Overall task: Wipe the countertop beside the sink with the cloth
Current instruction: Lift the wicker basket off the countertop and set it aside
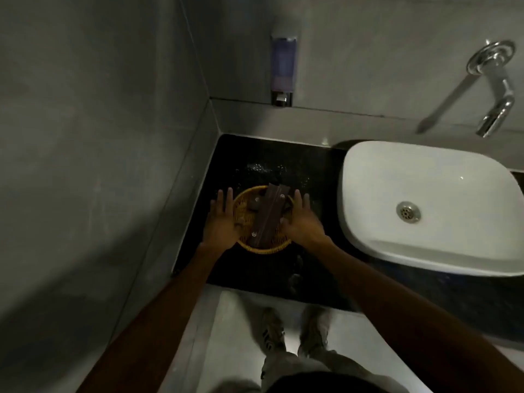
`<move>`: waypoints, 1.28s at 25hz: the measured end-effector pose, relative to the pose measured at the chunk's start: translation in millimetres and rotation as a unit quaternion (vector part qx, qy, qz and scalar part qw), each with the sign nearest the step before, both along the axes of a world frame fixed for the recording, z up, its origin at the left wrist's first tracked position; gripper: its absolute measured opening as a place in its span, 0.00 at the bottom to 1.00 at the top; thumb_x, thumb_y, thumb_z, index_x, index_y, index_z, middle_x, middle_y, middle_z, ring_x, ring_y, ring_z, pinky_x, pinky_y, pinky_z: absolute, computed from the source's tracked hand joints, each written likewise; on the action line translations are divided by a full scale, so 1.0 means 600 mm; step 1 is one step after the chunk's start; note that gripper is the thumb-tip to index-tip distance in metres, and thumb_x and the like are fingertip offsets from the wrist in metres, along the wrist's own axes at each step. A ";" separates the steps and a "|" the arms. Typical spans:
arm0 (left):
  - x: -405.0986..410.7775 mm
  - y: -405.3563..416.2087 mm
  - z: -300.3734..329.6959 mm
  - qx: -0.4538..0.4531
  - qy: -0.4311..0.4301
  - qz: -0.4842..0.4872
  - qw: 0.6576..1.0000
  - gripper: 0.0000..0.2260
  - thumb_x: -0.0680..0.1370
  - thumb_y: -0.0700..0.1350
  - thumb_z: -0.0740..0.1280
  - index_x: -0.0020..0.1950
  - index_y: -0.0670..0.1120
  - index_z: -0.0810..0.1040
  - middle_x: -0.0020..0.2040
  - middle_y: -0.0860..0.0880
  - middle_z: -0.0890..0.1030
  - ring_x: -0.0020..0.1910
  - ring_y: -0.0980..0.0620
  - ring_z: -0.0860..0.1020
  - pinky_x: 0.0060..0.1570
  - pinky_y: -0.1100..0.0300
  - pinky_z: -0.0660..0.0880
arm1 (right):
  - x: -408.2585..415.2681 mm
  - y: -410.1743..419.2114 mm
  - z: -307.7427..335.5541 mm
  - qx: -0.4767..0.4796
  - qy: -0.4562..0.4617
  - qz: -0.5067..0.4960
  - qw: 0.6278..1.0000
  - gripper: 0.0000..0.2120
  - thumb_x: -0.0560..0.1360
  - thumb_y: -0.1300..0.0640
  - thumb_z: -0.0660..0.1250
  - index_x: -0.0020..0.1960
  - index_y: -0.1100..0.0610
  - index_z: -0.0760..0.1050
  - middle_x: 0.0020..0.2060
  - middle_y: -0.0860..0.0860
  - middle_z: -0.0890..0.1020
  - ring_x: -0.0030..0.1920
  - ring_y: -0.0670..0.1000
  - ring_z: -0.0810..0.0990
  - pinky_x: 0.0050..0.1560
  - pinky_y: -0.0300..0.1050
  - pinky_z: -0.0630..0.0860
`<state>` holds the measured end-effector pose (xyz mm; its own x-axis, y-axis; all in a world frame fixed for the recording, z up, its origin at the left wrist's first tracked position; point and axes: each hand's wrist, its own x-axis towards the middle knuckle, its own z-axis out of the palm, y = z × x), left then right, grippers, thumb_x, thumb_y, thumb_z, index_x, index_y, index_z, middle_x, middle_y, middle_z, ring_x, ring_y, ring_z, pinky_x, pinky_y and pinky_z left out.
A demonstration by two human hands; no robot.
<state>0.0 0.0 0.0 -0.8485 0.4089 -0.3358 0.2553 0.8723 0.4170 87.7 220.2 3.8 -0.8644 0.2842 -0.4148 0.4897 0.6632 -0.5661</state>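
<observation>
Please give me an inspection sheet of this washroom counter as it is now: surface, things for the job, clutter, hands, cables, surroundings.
Surface: black countertop, water droplets behind the basket.
Job's things: cloth, nothing seen.
Clutter: round yellow woven basket on the countertop, holding dark brown packets.
Hands: left hand and right hand at the basket's two sides, fingers spread; whether they grip it cannot be told.
Cables: nothing seen.
Surroundings: white sink to the right, chrome tap and soap dispenser on the grey wall, the person's shoes on the floor.
</observation>
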 end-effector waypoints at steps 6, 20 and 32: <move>0.018 0.024 -0.004 0.081 -0.037 0.105 0.991 0.34 0.81 0.42 0.66 0.84 0.49 0.55 0.76 0.39 0.72 0.73 0.35 0.74 0.70 0.39 0.73 | -0.004 0.002 0.012 -0.049 -0.011 -0.094 0.994 0.31 0.71 0.54 0.78 0.69 0.54 0.67 0.56 0.54 0.80 0.48 0.52 0.82 0.42 0.43 0.81; 0.538 0.223 0.042 0.190 -0.071 0.074 0.976 0.19 0.78 0.43 0.71 0.68 0.52 0.74 0.54 0.53 0.81 0.51 0.52 0.79 0.46 0.59 0.72 | 0.560 0.228 0.065 -0.008 -0.016 -0.133 0.991 0.30 0.70 0.57 0.78 0.67 0.49 0.69 0.54 0.53 0.83 0.56 0.57 0.84 0.58 0.56 0.83; 0.517 0.390 -0.029 0.138 -0.079 0.038 0.987 0.27 0.79 0.36 0.66 0.78 0.47 0.67 0.72 0.38 0.76 0.70 0.35 0.75 0.68 0.39 0.74 | 0.619 0.309 -0.021 -0.047 0.040 -0.258 0.964 0.28 0.75 0.56 0.73 0.72 0.56 0.67 0.48 0.49 0.83 0.51 0.56 0.86 0.48 0.45 0.80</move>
<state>310.5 233.9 -17.4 -0.8269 0.4394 -0.3510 0.1061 0.7348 0.6699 459.2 405.9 -8.5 -0.6484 0.6490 -0.3981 0.6930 0.2865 -0.6616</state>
